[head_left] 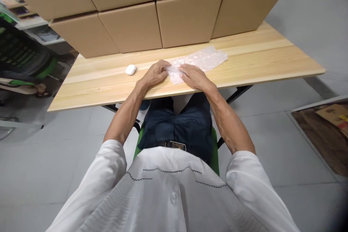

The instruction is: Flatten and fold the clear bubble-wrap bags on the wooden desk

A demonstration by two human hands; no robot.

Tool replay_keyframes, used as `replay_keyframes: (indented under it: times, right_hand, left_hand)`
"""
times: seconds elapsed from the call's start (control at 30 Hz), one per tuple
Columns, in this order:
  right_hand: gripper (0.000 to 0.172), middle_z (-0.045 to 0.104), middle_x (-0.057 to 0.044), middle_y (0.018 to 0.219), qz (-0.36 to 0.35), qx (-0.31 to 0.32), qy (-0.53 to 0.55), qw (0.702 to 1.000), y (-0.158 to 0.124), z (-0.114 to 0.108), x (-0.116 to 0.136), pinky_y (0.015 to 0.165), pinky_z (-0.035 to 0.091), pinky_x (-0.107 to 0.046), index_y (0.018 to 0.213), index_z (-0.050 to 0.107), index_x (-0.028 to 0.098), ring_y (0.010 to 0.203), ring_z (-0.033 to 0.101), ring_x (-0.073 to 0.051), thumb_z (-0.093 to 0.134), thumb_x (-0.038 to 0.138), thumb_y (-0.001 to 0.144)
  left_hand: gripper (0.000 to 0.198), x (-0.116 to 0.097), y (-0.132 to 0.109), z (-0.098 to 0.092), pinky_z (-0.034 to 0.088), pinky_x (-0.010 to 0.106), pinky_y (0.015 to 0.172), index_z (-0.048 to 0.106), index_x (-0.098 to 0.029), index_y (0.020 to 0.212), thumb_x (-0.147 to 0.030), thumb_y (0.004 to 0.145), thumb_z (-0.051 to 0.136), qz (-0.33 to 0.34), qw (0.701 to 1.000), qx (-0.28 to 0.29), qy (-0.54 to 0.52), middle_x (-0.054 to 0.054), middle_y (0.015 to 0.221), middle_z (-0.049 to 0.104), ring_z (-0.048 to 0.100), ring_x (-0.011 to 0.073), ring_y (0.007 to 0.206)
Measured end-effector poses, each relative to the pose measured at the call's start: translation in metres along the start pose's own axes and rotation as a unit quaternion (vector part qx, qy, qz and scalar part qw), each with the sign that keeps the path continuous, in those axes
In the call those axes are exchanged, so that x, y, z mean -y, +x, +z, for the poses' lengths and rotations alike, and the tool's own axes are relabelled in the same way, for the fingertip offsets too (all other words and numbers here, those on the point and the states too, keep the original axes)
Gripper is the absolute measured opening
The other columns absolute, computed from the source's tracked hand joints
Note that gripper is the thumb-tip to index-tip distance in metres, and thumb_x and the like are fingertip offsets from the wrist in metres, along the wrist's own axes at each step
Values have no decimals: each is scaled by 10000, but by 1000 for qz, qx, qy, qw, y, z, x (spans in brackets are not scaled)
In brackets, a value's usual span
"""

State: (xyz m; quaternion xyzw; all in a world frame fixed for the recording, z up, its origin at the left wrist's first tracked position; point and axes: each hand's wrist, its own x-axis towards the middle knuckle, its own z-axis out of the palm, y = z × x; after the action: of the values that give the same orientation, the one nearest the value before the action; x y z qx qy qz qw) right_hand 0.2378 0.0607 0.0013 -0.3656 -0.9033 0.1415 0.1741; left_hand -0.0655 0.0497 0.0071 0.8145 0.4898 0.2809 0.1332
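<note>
A thin, translucent pinkish plastic sheet or bag [206, 59] lies crumpled on the wooden table [261, 58], stretching to the right from between my hands. At its left end, my left hand [156, 73] has its fingers bent together at the plastic's edge. My right hand [194, 77] rests over the near part of the plastic, fingers curled and close together on it. A small white rounded case [131, 69] sits on the table to the left of my left hand, not touched.
Stacked cardboard boxes [187, 20] stand along the table's far side. A black and green chair [27, 54] and shelves [32, 23] are at the left. On the floor at the right lies a framed brown surface with a cardboard piece [333, 114].
</note>
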Motion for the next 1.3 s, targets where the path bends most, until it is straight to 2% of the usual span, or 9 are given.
replay_keyframes:
  times: [0.13,0.37,0.6,0.7,0.77,0.9,1.1,1.2,1.3]
  right_hand:
    - [687,682,-171,1905,21,-20,12,999,-2,-3,1,1583,345,-650,1804,740,108,1854,562,-392,466,350,1223]
    - [641,769,-164,1814,32,-59,19,998,-2,4,-9,1571,353,-661,1715,815,138,1782,650,-377,476,295,1194]
    - [677,743,-197,1838,20,-65,-29,997,-6,3,-2,1554,364,-703,1816,701,134,1730,687,-410,524,278,1179]
    - [658,807,-215,1752,10,-71,-66,995,-6,2,5,1546,355,-732,1799,699,122,1636,754,-426,561,246,1167]
    - [624,859,-223,1664,8,-69,-85,994,-6,1,10,1493,441,-709,1757,730,118,1560,799,-431,573,221,1162]
    - [552,897,-239,1564,30,-71,-107,991,-7,0,17,1249,642,-600,1682,786,127,1420,838,-444,587,216,1175]
    - [398,914,-212,1481,72,-75,-126,987,-5,-5,26,1123,628,-510,1417,895,179,1352,801,-409,547,196,1225]
    - [366,913,-218,1457,97,-60,-143,983,-4,-10,31,1031,601,-454,1349,897,174,1311,806,-390,547,198,1246]
    - [364,914,-215,1445,123,-45,-164,978,-5,-14,37,937,558,-426,1370,886,170,1254,821,-372,539,202,1263]
  left_hand:
    - [352,-8,1,0,661,536,1256,860,-223,1333,-343,1065,665,12,1000,-4,5,149,1444,874,823,331,1331]
    - [354,-16,2,6,679,496,1198,898,-223,1316,-300,1062,663,25,999,-7,30,138,1389,884,829,327,1270]
    - [418,-16,2,15,681,507,1203,900,-214,1374,-210,1032,659,43,997,-12,60,148,1412,883,840,353,1303]
    - [379,-19,2,15,683,503,1186,902,-214,1340,-225,1057,650,41,997,-17,58,153,1398,887,838,351,1289]
    - [347,-21,2,15,679,504,1173,909,-215,1282,-229,1077,629,45,997,-19,55,155,1359,890,835,351,1274]
    - [350,-26,1,16,666,524,1153,909,-214,1267,-262,1138,588,59,997,-24,49,163,1314,882,829,355,1253]
    - [559,-24,3,24,632,528,1210,787,-178,1662,-316,1132,674,21,997,-18,76,195,1527,824,803,369,1344]
    - [548,-22,8,27,601,556,1271,807,-177,1627,-262,1100,684,-23,993,-10,112,199,1487,839,783,403,1414]
    - [541,-21,11,28,592,566,1293,829,-168,1578,-190,1078,623,-35,992,-8,123,194,1420,869,786,406,1426]
